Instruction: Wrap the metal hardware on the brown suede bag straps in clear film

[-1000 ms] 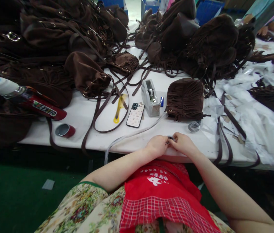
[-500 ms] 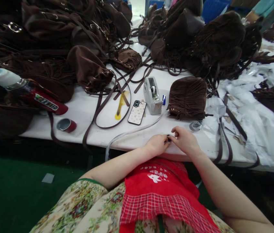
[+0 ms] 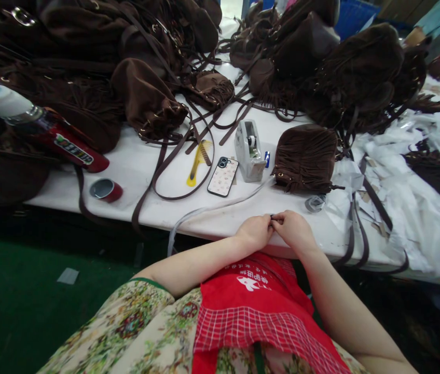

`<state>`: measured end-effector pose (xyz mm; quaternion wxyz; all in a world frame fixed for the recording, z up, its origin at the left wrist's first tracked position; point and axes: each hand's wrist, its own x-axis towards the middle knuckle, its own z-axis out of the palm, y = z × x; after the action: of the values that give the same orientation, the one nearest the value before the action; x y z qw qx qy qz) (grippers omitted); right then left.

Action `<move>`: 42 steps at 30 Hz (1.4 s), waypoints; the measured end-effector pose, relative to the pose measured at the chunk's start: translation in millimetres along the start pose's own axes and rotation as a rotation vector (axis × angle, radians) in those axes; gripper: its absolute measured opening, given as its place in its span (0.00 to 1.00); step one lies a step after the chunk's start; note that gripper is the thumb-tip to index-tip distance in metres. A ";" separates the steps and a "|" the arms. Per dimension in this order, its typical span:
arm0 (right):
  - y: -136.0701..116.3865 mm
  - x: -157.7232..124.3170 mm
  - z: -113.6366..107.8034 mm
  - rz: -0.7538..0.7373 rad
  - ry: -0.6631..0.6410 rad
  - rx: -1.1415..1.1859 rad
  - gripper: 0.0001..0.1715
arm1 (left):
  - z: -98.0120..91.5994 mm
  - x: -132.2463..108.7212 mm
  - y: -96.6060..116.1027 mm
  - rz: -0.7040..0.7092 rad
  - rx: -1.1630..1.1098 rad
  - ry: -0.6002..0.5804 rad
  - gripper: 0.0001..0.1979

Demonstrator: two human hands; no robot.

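Note:
At the front edge of the white table, my left hand (image 3: 254,231) and my right hand (image 3: 294,231) meet, thumbs and fingertips pinched together. A speck of something dark shows between the fingertips; it is too small and too covered to make out. Just beyond my right hand lies a small brown fringed bag (image 3: 304,158) with gathered sides. A small clear roll (image 3: 315,203) rests near that bag's front corner. From the bag a translucent strip (image 3: 220,206) runs left and hangs over the table edge.
A tape dispenser (image 3: 248,150), a phone (image 3: 223,177), a yellow comb (image 3: 195,167) and a blue item (image 3: 267,159) lie mid-table. Left are a red bottle (image 3: 72,148) and red cup (image 3: 106,190). Brown bags (image 3: 142,98) pile up behind; white wrapping (image 3: 426,208) covers the right.
My fingers have drawn closer together, and the right hand's raised fingers have curled down. The dark bit between them shows less. The view has shifted slightly.

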<state>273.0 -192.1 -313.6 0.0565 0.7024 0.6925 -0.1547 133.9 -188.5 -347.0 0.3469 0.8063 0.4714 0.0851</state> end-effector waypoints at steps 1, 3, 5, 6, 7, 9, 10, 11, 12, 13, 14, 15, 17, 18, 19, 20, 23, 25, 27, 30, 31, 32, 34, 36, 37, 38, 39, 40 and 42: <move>0.9 1.6 0.0 -0.011 -0.014 -0.001 0.14 | 0.1 -0.2 -0.2 0.001 -0.003 -0.002 0.13; 1.4 4.1 -2.8 -0.062 -0.035 -0.050 0.13 | -1.0 -0.4 -1.6 0.014 -0.010 -0.012 0.13; 0.8 6.8 -9.0 -0.158 -0.045 -0.139 0.13 | -3.6 -0.4 -4.2 0.032 -0.014 -0.026 0.14; 0.5 8.6 -12.9 -0.222 -0.056 -0.184 0.13 | -5.5 -0.4 -5.8 0.040 -0.013 -0.032 0.14; 0.5 10.7 -16.9 -0.294 -0.074 -0.224 0.13 | -7.8 -0.2 -7.6 0.050 -0.008 -0.039 0.14; 1.8 15.6 -23.6 -0.442 -0.109 -0.283 0.12 | -13.7 1.0 -10.9 0.080 0.008 -0.050 0.14; 3.0 18.0 -25.6 -0.504 -0.120 -0.302 0.12 | -16.9 2.1 -12.3 0.095 0.019 -0.055 0.13; 4.4 20.2 -26.3 -0.553 -0.125 -0.313 0.12 | -20.1 3.5 -13.5 0.105 0.032 -0.060 0.12; 6.0 21.9 -25.7 -0.581 -0.118 -0.313 0.13 | -23.0 5.1 -14.3 0.109 0.046 -0.065 0.12; 7.4 23.2 -23.8 -0.578 -0.095 -0.300 0.13 | -25.3 6.9 -14.7 0.106 0.061 -0.066 0.11; 8.8 24.1 -20.7 -0.539 -0.055 -0.268 0.11 | -26.8 8.7 -14.7 0.097 0.074 -0.064 0.11; 9.8 24.5 -16.9 -0.462 0.002 -0.220 0.10 | -27.2 10.3 -14.2 0.084 0.084 -0.059 0.11; 10.8 24.4 -7.6 -0.242 0.085 -0.073 0.11 | -24.7 12.7 -12.2 0.056 0.092 -0.044 0.12; 10.8 24.2 -2.8 -0.138 0.064 0.021 0.13 | -22.1 13.3 -10.8 0.038 0.093 -0.038 0.13; 10.3 23.9 1.8 -0.055 0.002 0.119 0.14 | -18.9 13.5 -9.3 0.020 0.096 -0.035 0.13; 9.6 23.6 5.9 0.002 -0.081 0.207 0.13 | -15.6 13.4 -8.0 0.005 0.099 -0.033 0.14; 7.7 23.4 12.7 0.059 -0.182 0.302 0.10 | -9.8 10.4 -7.0 0.005 0.105 -0.024 0.13; 8.3 23.9 10.4 -0.015 -0.105 0.212 0.09 | -12.6 6.8 -9.5 0.052 0.102 -0.028 0.14; 10.6 25.0 2.8 -0.165 -0.065 0.087 0.09 | -20.4 2.9 -13.6 0.125 0.121 -0.036 0.16; 13.3 28.1 -11.4 -0.433 -0.101 -0.072 0.09 | -32.3 -1.2 -18.6 0.204 0.203 -0.067 0.16; 13.3 29.5 -14.9 -0.508 -0.118 -0.110 0.09 | -34.1 -1.7 -19.2 0.208 0.227 -0.080 0.15; 12.8 30.9 -17.0 -0.567 -0.128 -0.132 0.10 | -34.2 -1.8 -19.1 0.200 0.241 -0.088 0.14; 11.2 33.6 -16.6 -0.571 -0.113 -0.114 0.11 | -29.6 -1.0 -17.0 0.150 0.243 -0.080 0.11; 9.9 34.9 -10.6 -0.416 -0.069 -0.039 0.14 | -20.7 0.3 -13.0 0.074 0.230 -0.050 0.10; 9.5 34.9 -6.3 -0.313 -0.053 0.001 0.16 | -15.9 0.8 -10.6 0.040 0.224 -0.033 0.11; 9.2 34.2 -1.8 -0.220 -0.047 0.034 0.17 | -11.7 1.1 -8.5 0.015 0.219 -0.018 0.11; 8.9 33.0 2.5 -0.150 -0.049 0.058 0.16 | -8.6 0.9 -6.7 0.000 0.216 -0.005 0.11; 8.5 31.4 6.1 -0.113 -0.056 0.072 0.15 | -7.0 0.4 -5.6 -0.004 0.215 0.003 0.12; 7.3 27.7 9.7 -0.107 -0.051 0.075 0.11 | -9.1 -1.7 -5.9 0.016 0.221 0.004 0.13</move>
<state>278.7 -168.8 -332.0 0.0396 0.6618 0.7211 -0.2010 124.6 -183.6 -343.7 0.2540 0.8433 0.4721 0.0372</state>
